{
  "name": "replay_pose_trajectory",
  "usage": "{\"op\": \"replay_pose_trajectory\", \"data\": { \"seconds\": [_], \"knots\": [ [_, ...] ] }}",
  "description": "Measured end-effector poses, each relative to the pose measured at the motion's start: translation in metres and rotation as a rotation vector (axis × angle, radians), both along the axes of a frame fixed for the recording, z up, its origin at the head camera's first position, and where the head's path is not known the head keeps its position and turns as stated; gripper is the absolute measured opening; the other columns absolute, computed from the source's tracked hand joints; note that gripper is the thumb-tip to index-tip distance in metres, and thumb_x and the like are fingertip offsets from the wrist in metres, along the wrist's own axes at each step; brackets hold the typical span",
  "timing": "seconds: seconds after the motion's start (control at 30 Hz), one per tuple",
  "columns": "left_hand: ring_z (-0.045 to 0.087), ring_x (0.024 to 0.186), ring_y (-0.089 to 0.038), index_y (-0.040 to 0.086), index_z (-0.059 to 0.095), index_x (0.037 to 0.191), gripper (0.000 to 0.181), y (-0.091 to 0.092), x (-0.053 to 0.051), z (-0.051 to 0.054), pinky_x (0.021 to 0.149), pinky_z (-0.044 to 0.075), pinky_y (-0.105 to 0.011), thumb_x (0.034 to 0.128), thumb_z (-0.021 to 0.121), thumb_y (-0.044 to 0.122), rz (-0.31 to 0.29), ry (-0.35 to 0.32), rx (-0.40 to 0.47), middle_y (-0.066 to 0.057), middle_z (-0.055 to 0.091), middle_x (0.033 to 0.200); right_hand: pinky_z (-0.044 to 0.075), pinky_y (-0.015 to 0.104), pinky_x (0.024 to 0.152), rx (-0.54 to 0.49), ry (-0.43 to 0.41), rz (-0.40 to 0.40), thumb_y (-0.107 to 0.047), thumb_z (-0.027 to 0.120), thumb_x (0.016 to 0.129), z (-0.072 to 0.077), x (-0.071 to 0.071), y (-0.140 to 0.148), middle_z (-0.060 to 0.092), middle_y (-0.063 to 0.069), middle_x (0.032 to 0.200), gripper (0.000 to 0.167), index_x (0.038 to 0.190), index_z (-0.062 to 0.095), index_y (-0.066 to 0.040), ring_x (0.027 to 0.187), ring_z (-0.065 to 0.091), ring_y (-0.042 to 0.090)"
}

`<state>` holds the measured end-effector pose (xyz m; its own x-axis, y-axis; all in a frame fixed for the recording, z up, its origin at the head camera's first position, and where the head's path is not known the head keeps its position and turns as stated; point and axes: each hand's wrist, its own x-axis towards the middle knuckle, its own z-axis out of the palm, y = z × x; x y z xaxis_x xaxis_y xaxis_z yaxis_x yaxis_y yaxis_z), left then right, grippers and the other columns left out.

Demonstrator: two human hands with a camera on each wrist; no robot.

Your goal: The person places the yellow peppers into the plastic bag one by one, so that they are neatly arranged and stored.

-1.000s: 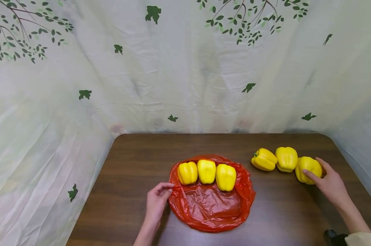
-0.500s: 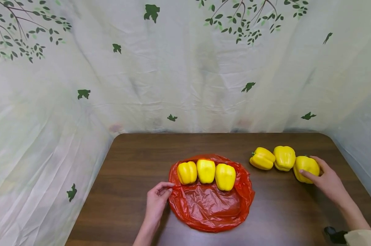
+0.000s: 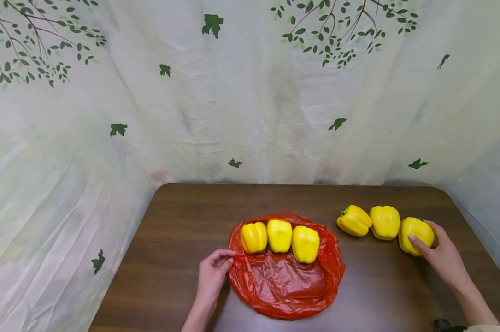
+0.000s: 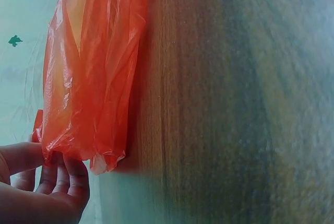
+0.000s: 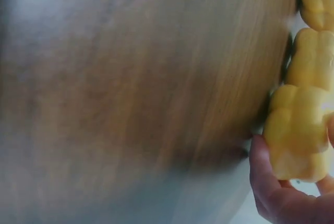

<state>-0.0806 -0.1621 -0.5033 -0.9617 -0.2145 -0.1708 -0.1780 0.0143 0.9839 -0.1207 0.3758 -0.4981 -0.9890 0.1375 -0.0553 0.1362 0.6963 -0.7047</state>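
Observation:
A red plastic bag (image 3: 287, 281) lies spread on the table, three yellow bell peppers in a row on its far part, one of them the middle pepper (image 3: 279, 236). My left hand (image 3: 211, 276) pinches the bag's left rim between thumb and fingers; in the left wrist view the hand (image 4: 52, 182) grips the lower edge of the bag (image 4: 99, 78). On the right, my right hand (image 3: 444, 258) has thumb and fingers round the rightmost pepper (image 3: 415, 236). The right wrist view shows the hand (image 5: 287, 192) around that pepper (image 5: 297, 130).
Two more yellow peppers, a tilted one (image 3: 354, 221) and an upright one (image 3: 385, 223), stand in line left of the held pepper. Behind the brown table (image 3: 200, 207) hangs a pale curtain (image 3: 250, 92) with leaf prints. A black object (image 3: 446, 325) shows near the right sleeve.
The head view has shifted slightly, moving the whole scene a little down the picture. Both hands keep their holds, and the peppers and bag show no clear movement of their own.

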Motion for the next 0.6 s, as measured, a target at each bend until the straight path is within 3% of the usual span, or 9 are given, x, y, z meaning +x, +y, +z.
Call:
{"op": "replay_pose_trajectory", "data": {
  "seconds": [0.13, 0.27, 0.43, 0.6],
  "knots": [
    [0.062, 0.079, -0.017, -0.006, 0.07, 0.102, 0.018, 0.0, 0.001, -0.001, 0.066, 0.052, -0.023, 0.0883, 0.059, -0.009, 0.003, 0.013, 0.0, -0.015, 0.067, 0.098, 0.049, 0.018, 0.059, -0.064, -0.006, 0.0, -0.036, 0.052, 0.102, -0.002, 0.006, 0.003, 0.026, 0.042, 0.138, 0.078, 0.15, 0.012, 0.011, 0.083, 0.053, 0.017],
    [0.062, 0.079, -0.016, -0.006, 0.07, 0.102, 0.018, 0.0, 0.002, 0.001, 0.066, 0.052, -0.023, 0.0885, 0.059, -0.009, 0.006, 0.019, 0.006, -0.015, 0.067, 0.098, 0.05, 0.016, 0.059, -0.092, 0.01, -0.025, -0.033, 0.053, 0.101, -0.002, 0.012, -0.001, 0.026, 0.042, 0.14, 0.076, 0.15, 0.015, 0.01, 0.074, 0.049, -0.005],
    [0.062, 0.079, -0.014, -0.007, 0.069, 0.105, 0.017, 0.0, 0.004, 0.001, 0.067, 0.051, -0.023, 0.0895, 0.06, -0.008, 0.0, 0.022, 0.021, -0.015, 0.067, 0.099, 0.047, 0.016, 0.056, -0.037, 0.057, -0.066, -0.03, 0.055, 0.1, -0.001, 0.023, -0.008, 0.037, 0.038, 0.131, 0.07, 0.147, 0.023, 0.01, 0.071, 0.048, 0.002],
    [0.062, 0.079, -0.014, -0.007, 0.069, 0.105, 0.018, -0.001, 0.005, 0.0, 0.067, 0.051, -0.022, 0.0894, 0.06, -0.008, 0.012, 0.021, 0.043, -0.014, 0.067, 0.099, 0.041, 0.011, 0.057, 0.008, 0.104, -0.112, -0.028, 0.057, 0.099, 0.001, 0.032, -0.017, 0.039, 0.036, 0.132, 0.068, 0.147, 0.026, 0.009, 0.083, 0.05, 0.015]
  ]
}}
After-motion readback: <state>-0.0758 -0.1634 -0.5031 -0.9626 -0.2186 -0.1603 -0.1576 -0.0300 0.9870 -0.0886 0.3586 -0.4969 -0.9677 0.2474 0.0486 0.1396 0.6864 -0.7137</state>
